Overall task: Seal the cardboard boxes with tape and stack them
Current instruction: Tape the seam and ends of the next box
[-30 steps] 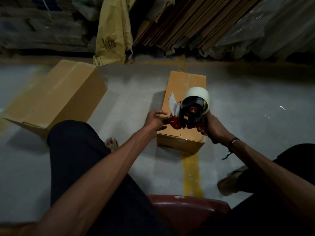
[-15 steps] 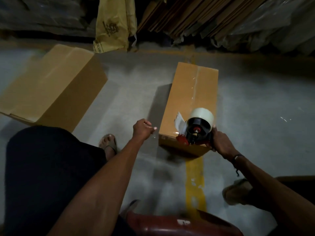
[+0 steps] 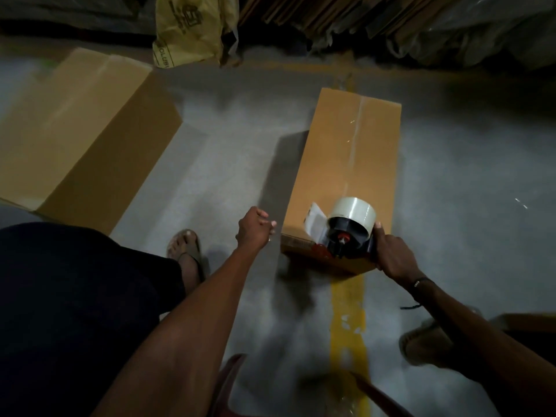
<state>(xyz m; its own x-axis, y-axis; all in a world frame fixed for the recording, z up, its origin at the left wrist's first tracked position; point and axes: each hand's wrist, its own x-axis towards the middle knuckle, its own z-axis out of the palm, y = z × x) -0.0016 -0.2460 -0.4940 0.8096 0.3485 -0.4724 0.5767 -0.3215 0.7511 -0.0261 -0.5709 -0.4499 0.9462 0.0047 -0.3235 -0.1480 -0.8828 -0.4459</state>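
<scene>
A long cardboard box (image 3: 340, 164) lies on the concrete floor ahead, a strip of clear tape running along its top seam. My right hand (image 3: 392, 255) grips the handle of a black and red tape dispenser (image 3: 343, 230) with a white tape roll, held at the box's near end. A loose tape end sticks up at the dispenser's left. My left hand (image 3: 254, 227) hovers left of the box's near corner, fingers curled, holding nothing. A second, larger cardboard box (image 3: 81, 130) lies at the left.
A yellow floor line (image 3: 349, 326) runs under the long box. A yellow sack (image 3: 192, 28) and flat cardboard sheets (image 3: 301, 13) lean at the back. My sandalled feet (image 3: 188, 254) stand on the floor. A red stool edge (image 3: 231, 383) shows at the bottom.
My left hand let go of the dispenser and drew back to the left. My right hand brought the dispenser down to the box's near end. The view tilted forward and down.
</scene>
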